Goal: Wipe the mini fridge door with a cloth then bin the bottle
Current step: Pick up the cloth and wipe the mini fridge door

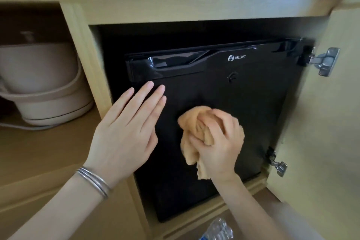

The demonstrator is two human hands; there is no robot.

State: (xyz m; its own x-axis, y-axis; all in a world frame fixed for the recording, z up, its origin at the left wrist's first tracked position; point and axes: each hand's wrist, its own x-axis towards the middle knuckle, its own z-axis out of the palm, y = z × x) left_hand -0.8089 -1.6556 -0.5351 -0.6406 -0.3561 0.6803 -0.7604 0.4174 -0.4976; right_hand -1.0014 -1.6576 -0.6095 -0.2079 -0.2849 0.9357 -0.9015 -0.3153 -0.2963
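A black mini fridge door (249, 103) fills a wooden cabinet opening. My right hand (218, 142) is shut on a bunched orange cloth (192, 126) and presses it against the middle of the door. My left hand (126, 132) lies flat and open on the door's left side, fingers spread, with silver bangles at the wrist. A crumpled clear plastic bottle (220, 230) with a blue label lies at the bottom edge of the view, below the fridge.
The cabinet door (331, 122) stands open at the right on metal hinges (325, 61). A cream electric kettle (42, 84) with its cord sits on the shelf to the left. A wooden post (87, 54) separates shelf and fridge.
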